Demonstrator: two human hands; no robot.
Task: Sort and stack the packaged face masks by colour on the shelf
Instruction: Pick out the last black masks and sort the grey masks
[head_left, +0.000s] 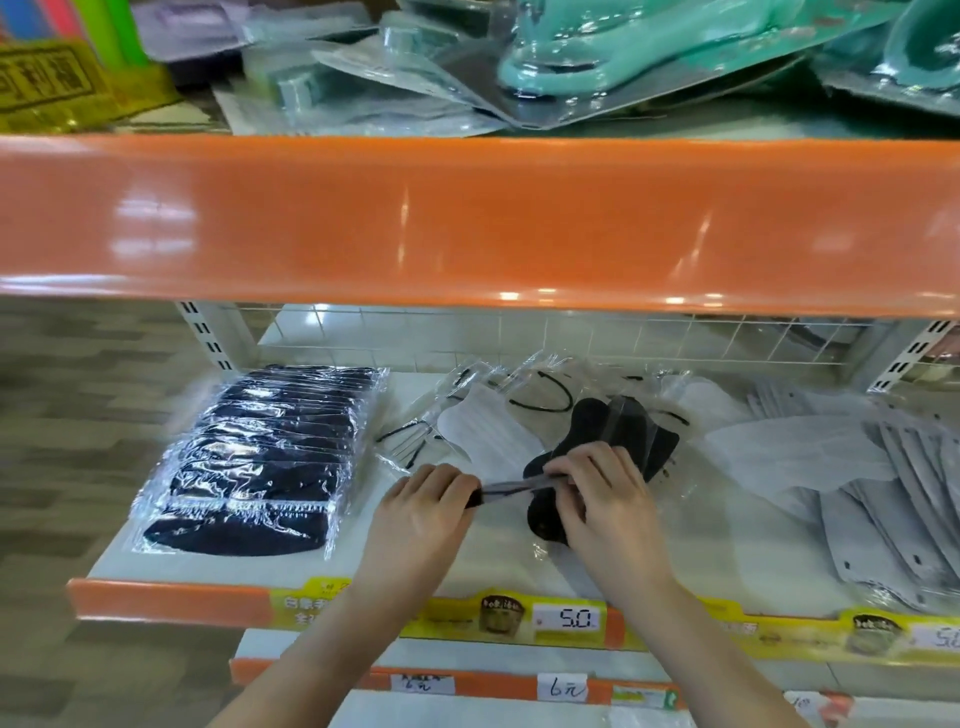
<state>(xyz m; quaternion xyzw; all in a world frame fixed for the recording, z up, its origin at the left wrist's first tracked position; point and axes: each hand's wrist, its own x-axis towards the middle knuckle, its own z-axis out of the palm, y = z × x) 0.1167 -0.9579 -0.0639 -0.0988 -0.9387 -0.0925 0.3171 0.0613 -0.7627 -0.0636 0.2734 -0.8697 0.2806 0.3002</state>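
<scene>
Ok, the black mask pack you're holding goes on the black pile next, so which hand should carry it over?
Probably left. The left hand grips the black mask pack at its end nearest the black pile, with bare shelf between. The right hand would have to cross over.

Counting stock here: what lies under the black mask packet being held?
Under the black mask packet, gripped by left hand and right hand, a white mask packet shows. Anything deeper is covered.
</scene>
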